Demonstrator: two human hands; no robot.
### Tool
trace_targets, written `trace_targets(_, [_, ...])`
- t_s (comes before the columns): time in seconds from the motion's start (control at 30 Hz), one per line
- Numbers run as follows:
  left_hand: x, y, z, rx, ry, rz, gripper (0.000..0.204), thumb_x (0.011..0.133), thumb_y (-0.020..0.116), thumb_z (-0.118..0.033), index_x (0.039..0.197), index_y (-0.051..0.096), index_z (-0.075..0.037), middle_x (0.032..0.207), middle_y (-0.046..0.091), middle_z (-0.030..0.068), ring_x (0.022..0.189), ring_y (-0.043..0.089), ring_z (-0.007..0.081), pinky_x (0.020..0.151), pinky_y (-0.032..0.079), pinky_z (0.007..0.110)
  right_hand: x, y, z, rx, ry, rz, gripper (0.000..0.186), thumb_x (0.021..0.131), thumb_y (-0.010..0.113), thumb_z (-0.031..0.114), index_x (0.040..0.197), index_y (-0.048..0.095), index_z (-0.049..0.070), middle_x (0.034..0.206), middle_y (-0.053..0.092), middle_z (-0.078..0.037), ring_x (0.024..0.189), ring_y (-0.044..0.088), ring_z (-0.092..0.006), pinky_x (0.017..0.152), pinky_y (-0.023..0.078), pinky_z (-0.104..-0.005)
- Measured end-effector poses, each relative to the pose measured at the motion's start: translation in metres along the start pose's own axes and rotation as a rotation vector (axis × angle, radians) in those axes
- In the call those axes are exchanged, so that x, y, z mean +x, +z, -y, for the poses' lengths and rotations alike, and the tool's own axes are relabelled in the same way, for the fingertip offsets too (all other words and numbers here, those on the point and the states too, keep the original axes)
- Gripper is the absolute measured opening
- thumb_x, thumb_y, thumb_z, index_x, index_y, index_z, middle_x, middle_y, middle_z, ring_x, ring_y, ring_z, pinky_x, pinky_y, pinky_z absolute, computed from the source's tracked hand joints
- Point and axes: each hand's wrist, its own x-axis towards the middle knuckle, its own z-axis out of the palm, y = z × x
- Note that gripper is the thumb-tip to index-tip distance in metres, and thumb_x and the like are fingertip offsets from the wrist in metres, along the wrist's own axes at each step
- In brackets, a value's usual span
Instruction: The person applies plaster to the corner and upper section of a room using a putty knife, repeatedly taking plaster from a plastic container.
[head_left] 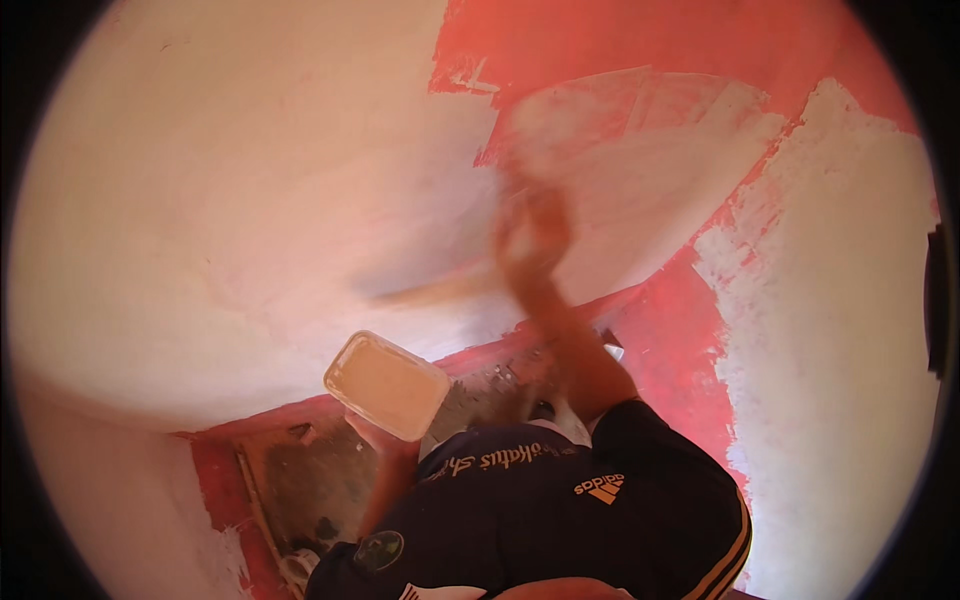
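Holding a rectangular, round-cornered tub point(388, 386) in the left hand point(378, 434), closed on its lower edge, with the broad beige face framed by a paler rim; cannot tell whether a filling or a base. Held low, near the foot of the pale wall point(220, 200) and well apart from the right hand point(535, 228). Reaching out with the right hand before that wall, too blurred to tell how far closed or whether touching it. Just left of the right hand, a long, blurred tan streak point(435, 291), slanting down to the left; cannot tell what kind of thing, or whether gripped. Above, red paint point(620, 38) with ragged edges, partly smeared over with white. To the right, a white-coated patch point(825, 300) bordered by red. Below, a debris-strewn floor point(320, 480) beside a dark shirt point(520, 530).
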Motion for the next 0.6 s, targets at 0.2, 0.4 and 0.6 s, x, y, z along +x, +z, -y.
trace_targets(0.2, [-0.009, 0.007, -0.006, -0.101, 0.014, -0.072, 0.052, 0.102, 0.033, -0.046, 0.132, 0.053, -0.009, 0.122, 0.061, 0.0069, 0.109, 0.063, 0.0263, 0.090, 0.055, 0.041, -0.004, -0.024, -0.012, 0.227, 0.058, -0.020, 0.010, 0.093, 0.063, 0.012, 0.095, 0.067, 0.003, 0.081, 0.067, -0.012, 0.069, 0.063, -0.0243, 0.064, 0.052, -0.0385])
trace_targets(0.4, [-0.002, 0.015, -0.003, 0.082, 0.008, -0.075, 0.047, 0.103, 0.040, -0.041, 0.129, 0.054, -0.005, 0.117, 0.063, 0.0085, 0.101, 0.066, 0.0252, 0.082, 0.058, 0.041, -0.009, 0.008, -0.005, 0.029, -0.029, 0.092, 0.022, 0.083, 0.064, 0.001, 0.104, 0.070, 0.002, 0.093, 0.069, -0.014, 0.072, 0.064, -0.0241, 0.059, 0.054, -0.0339])
trace_targets(0.6, [-0.005, 0.002, -0.007, -0.050, -0.011, -0.075, 0.051, 0.101, 0.033, -0.044, 0.132, 0.053, -0.009, 0.124, 0.060, 0.0068, 0.112, 0.061, 0.0263, 0.093, 0.054, 0.043, -0.042, 0.001, 0.008, 0.340, -0.007, 0.111, 0.011, 0.080, 0.066, 0.001, 0.091, 0.067, 0.002, 0.076, 0.062, -0.010, 0.069, 0.063, -0.0266, 0.060, 0.052, -0.0359])
